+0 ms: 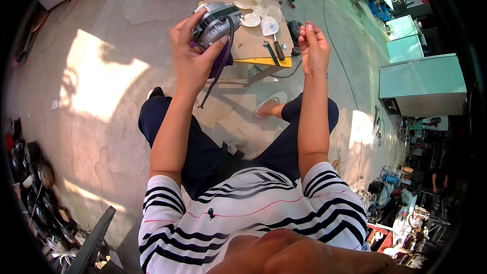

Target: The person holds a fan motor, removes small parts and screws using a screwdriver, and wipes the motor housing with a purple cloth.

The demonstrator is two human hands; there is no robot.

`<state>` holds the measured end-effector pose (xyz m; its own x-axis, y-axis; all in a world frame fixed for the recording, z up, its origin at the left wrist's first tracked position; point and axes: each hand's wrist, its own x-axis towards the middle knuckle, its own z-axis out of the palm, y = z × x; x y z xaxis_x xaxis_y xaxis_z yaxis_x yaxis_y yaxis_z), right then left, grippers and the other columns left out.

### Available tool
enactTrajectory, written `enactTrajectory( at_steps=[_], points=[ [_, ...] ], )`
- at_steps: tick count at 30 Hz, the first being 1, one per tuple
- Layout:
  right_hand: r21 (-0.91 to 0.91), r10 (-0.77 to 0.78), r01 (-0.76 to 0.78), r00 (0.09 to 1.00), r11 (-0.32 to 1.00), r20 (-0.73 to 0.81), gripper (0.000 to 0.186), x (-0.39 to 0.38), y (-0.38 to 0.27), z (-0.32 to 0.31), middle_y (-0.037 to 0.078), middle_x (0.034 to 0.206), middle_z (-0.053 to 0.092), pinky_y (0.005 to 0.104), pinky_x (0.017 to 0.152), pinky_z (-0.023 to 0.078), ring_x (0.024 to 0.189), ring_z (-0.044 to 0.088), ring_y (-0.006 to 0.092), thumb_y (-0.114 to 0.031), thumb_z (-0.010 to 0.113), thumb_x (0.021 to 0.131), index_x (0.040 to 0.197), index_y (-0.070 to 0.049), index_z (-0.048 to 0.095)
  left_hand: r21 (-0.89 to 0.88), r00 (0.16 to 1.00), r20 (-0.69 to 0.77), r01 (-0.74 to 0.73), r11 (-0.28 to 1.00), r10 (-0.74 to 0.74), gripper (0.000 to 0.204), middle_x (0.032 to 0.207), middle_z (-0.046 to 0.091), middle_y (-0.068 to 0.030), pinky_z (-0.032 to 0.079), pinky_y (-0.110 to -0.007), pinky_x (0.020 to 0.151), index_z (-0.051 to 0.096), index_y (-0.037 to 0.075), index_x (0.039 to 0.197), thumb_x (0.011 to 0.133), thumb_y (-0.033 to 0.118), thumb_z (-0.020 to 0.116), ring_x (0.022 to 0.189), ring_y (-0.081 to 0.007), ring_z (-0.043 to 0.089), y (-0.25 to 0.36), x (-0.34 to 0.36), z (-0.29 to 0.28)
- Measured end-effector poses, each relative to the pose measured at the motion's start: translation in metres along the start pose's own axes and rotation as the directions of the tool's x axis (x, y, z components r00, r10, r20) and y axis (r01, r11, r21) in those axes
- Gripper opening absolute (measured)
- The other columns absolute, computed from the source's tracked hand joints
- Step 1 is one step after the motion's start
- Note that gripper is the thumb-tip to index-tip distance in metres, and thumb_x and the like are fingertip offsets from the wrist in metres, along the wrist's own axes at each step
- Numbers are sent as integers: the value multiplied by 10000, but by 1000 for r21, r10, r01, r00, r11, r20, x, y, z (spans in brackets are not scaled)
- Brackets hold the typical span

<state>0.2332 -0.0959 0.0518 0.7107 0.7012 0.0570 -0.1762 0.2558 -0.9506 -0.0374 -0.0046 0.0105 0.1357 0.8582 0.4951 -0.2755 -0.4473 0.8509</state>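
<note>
My left hand is wrapped round a small silver electric motor, raised above the left side of a low table. From the motor a black cord hangs down past my wrist. My right hand is lifted just right of the table, its fingertips pinched together; whatever they hold, if anything, is too small to make out. On the wooden tabletop lie a white fan blade, a screwdriver with a dark handle, and a dark green-handled tool.
Purple cloth shows beneath the motor. A dark object sits at the table's right edge. Cables trail over the concrete floor. Pale green cabinets stand at right, clutter below them. Dark rounded parts are heaped at left.
</note>
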Motion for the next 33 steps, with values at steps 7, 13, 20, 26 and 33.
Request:
enactTrajectory(
  at_steps=[7, 13, 20, 26, 33],
  points=[
    [172, 218, -265, 943, 949, 252, 225, -66, 5, 42, 68, 1049, 725, 211, 784, 598, 903, 704, 96, -78, 699, 975, 1186, -11, 660, 98, 997, 61, 45, 994, -51, 672, 1323, 428, -109, 531, -325, 1001, 568, 157, 1414, 809, 45, 836, 1220, -215, 509, 9, -11, 20],
    [-152, -138, 184, 953, 971, 271, 170, -106, -5, 82, 37, 1039, 743, 258, 805, 539, 884, 692, 122, -100, 742, 934, 1093, -43, 719, 214, 996, 77, 22, 977, -40, 646, 1320, 454, -117, 491, -356, 1022, 616, 163, 1385, 787, 43, 829, 1223, -239, 515, 8, -19, 23],
    [-728, -501, 673, 678, 130, 538, 146, -107, 8, 84, 7, 944, 761, 345, 782, 394, 854, 679, 173, -138, 764, 853, 999, -137, 768, 324, 999, 39, -42, 945, 31, 635, 1334, 437, -128, 473, -380, 1035, 666, 196, 1334, 752, -14, 809, 1214, -276, 532, 0, -23, 25],
    [-708, -484, 651, 729, 273, 484, 140, -106, 17, 82, 51, 909, 762, 360, 767, 455, 825, 700, 217, -130, 766, 857, 993, -103, 773, 375, 996, 45, -83, 923, 71, 628, 1331, 446, -132, 459, -388, 1045, 682, 204, 1321, 746, -11, 819, 1206, -289, 529, 3, -25, 25],
    [-600, -406, 514, 857, 614, 318, 157, -113, 22, 90, 113, 923, 756, 307, 712, 556, 792, 727, 199, -43, 760, 870, 1024, -13, 770, 443, 989, 41, -148, 884, 145, 660, 1301, 481, -146, 518, -398, 935, 683, 268, 1304, 714, 14, 834, 1158, -342, 551, 4, -25, 25]
  ],
)
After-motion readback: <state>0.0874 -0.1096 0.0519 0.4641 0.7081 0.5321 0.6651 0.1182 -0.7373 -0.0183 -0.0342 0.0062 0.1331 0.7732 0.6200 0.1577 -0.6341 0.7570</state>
